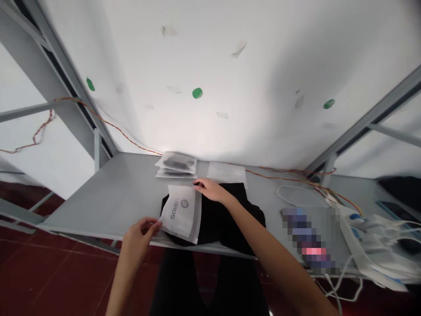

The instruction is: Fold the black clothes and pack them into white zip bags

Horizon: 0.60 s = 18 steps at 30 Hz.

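Note:
A frosted white zip bag [180, 213] printed "BROS" lies over a folded black cloth [215, 219] at the front of the grey shelf. My left hand [141, 232] pinches the bag's near-left corner between thumb and fingers. At the bag's far right corner is my right hand [207, 188], its fingers closed on the edge there. Behind the bag sits a small stack of similar frosted bags [176, 165] with something dark inside. Another flat, pale bag [226, 172] lies to the right of that stack, partly behind the black cloth.
The grey shelf [108, 197] meets a white wall with green stickers. A red-yellow wire [121, 131] runs along its back. On the right lie a pixelated device [309, 241], a white cable loop [302, 196] and a white tray [368, 250] of tangled cables.

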### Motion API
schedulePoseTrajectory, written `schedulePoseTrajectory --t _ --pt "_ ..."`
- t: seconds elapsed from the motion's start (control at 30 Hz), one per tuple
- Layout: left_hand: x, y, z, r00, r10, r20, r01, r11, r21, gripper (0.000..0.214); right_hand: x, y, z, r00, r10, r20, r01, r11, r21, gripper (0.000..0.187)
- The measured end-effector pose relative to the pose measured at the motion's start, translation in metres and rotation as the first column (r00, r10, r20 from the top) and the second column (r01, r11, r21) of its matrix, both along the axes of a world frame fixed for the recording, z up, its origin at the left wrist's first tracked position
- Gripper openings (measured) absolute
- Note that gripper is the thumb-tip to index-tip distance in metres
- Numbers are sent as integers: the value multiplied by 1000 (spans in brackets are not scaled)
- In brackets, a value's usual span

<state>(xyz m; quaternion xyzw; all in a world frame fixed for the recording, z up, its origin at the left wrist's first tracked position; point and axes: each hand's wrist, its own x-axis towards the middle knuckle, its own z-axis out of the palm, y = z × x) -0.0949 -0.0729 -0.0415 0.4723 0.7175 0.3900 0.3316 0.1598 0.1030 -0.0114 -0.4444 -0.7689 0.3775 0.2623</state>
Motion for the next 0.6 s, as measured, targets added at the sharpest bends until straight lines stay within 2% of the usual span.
schedulePoseTrajectory --t 0.07,0.17,0.23,0.3,0.37,0.5,0.6 --pt "-3 0 4 994 44 101 -48 998 40 51 0 7 -2 999 31 -25 -32 998 -48 25" --pt "-10 -2 5 972 104 209 -125 988 89 50 19 2 7 989 48 -142 -73 981 -181 38" --pt "-14 -4 3 956 141 258 -171 980 98 48 35 -8 15 976 -3 -217 -56 962 -266 44" --pt "-16 -5 1 944 142 297 -179 979 101 47 50 -21 21 970 -68 -233 -3 956 -293 47" --pt "-15 -4 2 942 98 322 -146 981 128 45 61 -33 24 979 -41 -199 -19 957 -290 42" --pt "-5 2 14 938 -67 340 3 983 185 39 73 -47 30 972 194 -129 -221 943 -250 34" --pt "7 7 25 896 -147 419 77 981 180 40 71 -51 36 971 147 -190 -179 970 -163 33"
